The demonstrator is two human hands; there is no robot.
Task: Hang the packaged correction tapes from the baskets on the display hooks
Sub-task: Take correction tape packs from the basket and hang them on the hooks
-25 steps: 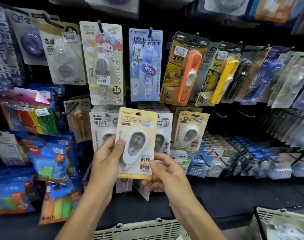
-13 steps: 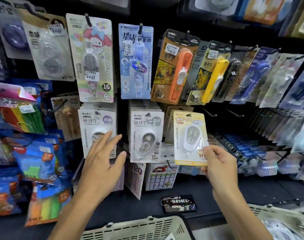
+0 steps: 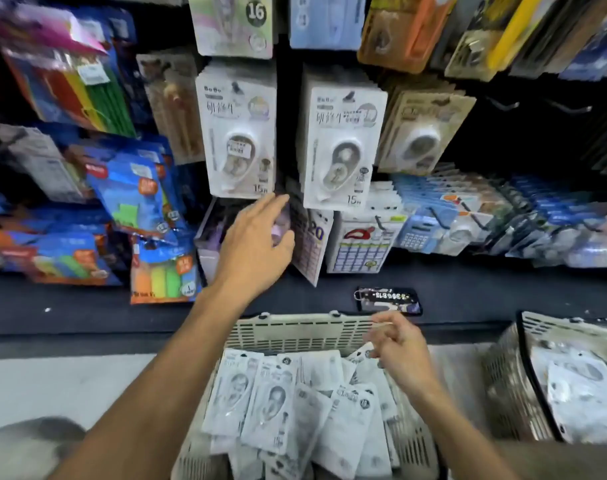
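- Partly done, by the look of it: white correction-tape packs (image 3: pixel 241 133) and (image 3: pixel 343 147) already on the display hooks, with a beige-carded stack (image 3: pixel 425 129) just to their right.
- Plenty left: a heap of packaged correction tapes (image 3: pixel 278 407) lying loose in the near basket (image 3: pixel 295 332), more packs in the second basket (image 3: pixel 523 375) at the right.
- Left hand (image 3: pixel 257 244) raised near the lower edge of the left hanging stack, fingers straight and spread, holding nothing.
- Right hand (image 3: pixel 399 344) low over the near basket's far right corner, fingers loosely curled, seemingly pinching something thin; too blurred to name, so grip uncertain.
- Versus half a second earlier: yellow-carded pack gone from the right hand, that hand dropped from shelf height to the basket, view tilted downward.
- Next step, presumably: picking another pack from the heap.
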